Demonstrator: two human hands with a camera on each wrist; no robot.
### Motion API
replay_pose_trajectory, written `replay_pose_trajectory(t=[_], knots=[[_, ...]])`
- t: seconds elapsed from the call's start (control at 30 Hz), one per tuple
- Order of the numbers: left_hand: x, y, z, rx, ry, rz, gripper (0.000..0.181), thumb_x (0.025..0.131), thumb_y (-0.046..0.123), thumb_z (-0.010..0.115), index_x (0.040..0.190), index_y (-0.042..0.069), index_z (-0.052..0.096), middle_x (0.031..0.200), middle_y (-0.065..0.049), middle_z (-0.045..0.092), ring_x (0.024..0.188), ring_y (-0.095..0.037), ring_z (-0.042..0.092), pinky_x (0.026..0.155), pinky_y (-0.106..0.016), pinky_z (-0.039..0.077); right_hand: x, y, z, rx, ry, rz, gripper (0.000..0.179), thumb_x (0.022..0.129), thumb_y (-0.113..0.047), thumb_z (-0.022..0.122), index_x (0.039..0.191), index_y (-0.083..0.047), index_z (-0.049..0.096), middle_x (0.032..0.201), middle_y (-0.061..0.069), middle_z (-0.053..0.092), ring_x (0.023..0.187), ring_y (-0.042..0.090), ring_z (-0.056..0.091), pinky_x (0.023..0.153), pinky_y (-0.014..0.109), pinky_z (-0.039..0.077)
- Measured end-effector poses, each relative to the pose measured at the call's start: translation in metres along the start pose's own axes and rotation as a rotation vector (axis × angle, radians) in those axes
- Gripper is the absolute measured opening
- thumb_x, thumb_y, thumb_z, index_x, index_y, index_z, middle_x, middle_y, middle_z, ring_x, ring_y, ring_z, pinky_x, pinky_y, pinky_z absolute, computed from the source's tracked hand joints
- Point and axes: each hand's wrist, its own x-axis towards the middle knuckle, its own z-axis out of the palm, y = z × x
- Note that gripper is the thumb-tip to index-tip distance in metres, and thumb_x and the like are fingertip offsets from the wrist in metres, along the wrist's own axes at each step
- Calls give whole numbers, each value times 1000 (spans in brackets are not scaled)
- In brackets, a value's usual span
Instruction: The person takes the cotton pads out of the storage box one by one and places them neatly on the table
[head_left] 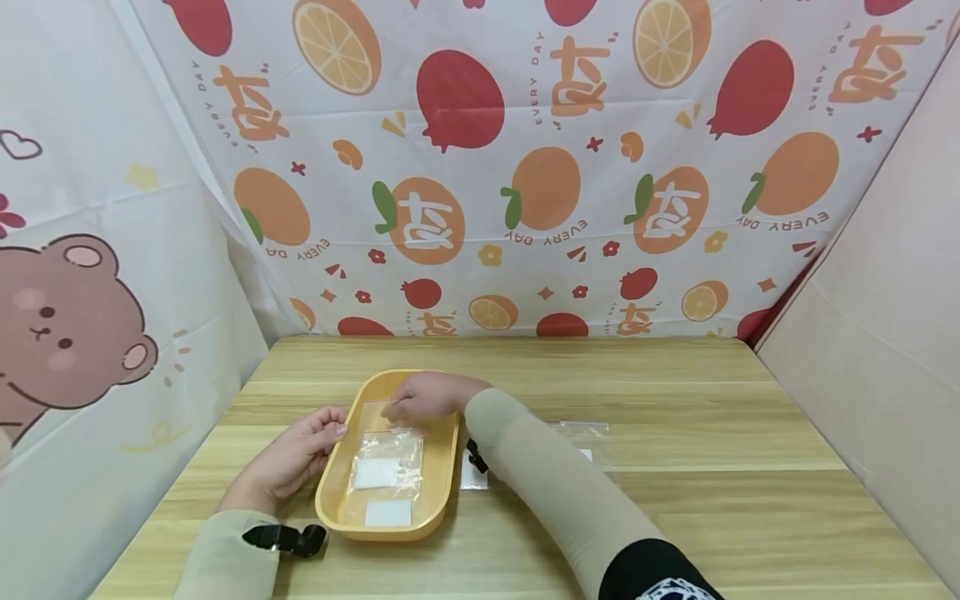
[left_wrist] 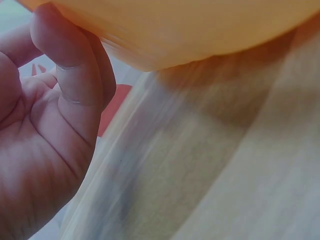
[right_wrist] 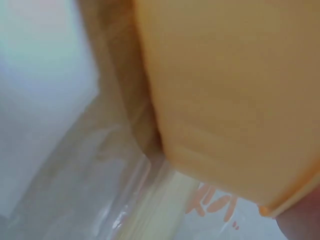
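A yellow oval-ended tray [head_left: 324,500] is on the wooden table. My left hand [head_left: 300,450] grips its left rim; the left wrist view shows bent fingers [left_wrist: 75,65] against the tray's side [left_wrist: 200,30]. Inside lie clear plastic bags, one with a white label [head_left: 377,472], and another white label [head_left: 388,512] nearer the front. My right hand [head_left: 431,396] reaches over the tray's far end, fingers curled at the edge of a clear plastic bag [head_left: 375,412] that they seem to pinch. Blur hides the exact contact. In the right wrist view, the tray's wall [right_wrist: 230,100] covers most of that hand.
To the tray's right, partly under my right forearm, lie another white-labelled packet [head_left: 473,473] and a clear bag [head_left: 588,433]. Fruit-print cloth [head_left: 480,192] hangs behind the table [head_left: 712,500], with pale cloth on both sides.
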Motion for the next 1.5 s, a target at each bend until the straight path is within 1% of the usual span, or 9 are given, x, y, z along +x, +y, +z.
replay_pose_trajectory(t=[0.17,0.27,0.4,0.53,0.77,0.97,1.07,1.23,1.5], knots=[[1,0,2,-9,-9,0,15,109,5,39,118,-7,39,103,-8,66,92,-16,68,75,-31,60,-12,0,-9,323,-18,-16,30,107,-22,50,128,-10,69,105,-6,74,95,10,70,82,27,57],[2,-2,1,-9,-8,4,14,109,5,39,118,-7,40,102,-7,65,91,-15,68,74,-30,60,-18,1,-14,508,-37,-10,33,106,-14,48,134,-7,64,108,3,75,95,21,73,82,35,59],[2,-4,-2,3,2,-10,15,110,6,39,119,-5,41,103,-7,66,91,-15,68,73,-31,60,-27,3,-21,636,-63,13,34,105,-12,50,136,-6,62,111,7,74,97,29,72,82,39,60],[2,-3,-3,16,15,-30,16,110,8,41,120,-5,41,102,-6,66,90,-15,68,72,-31,60,-37,3,-30,703,-82,0,34,106,-13,48,137,-3,60,114,10,73,98,31,72,79,39,60],[1,-4,-4,15,11,-27,16,110,7,40,120,-5,41,102,-6,66,89,-16,68,72,-32,60,-65,-1,-52,723,-89,-78,38,108,-15,45,139,3,56,118,15,72,96,31,72,76,37,60],[3,-5,-4,18,10,-16,19,110,7,39,120,-10,38,102,-7,65,88,-15,68,71,-30,60,-106,1,-76,720,-64,-95,33,108,-15,46,136,-4,60,120,19,70,97,33,72,79,41,60],[4,-6,-4,12,11,-13,21,110,6,39,120,-12,37,102,-7,65,87,-15,67,71,-30,60,-130,9,-83,701,-46,-94,33,108,-16,46,136,-2,59,119,20,69,97,33,71,80,44,60],[7,-5,-3,-1,6,-9,22,110,5,39,121,-13,36,102,-8,65,87,-15,67,71,-30,60,-175,31,-87,657,17,-45,32,108,-16,47,134,-3,60,114,20,71,90,33,72,77,44,60],[4,-6,-7,14,20,-9,21,110,6,40,120,-12,38,99,-7,64,85,-14,66,70,-29,59,-245,65,-82,589,67,110,28,107,-18,51,127,-8,68,104,22,72,80,31,72,75,45,61]])
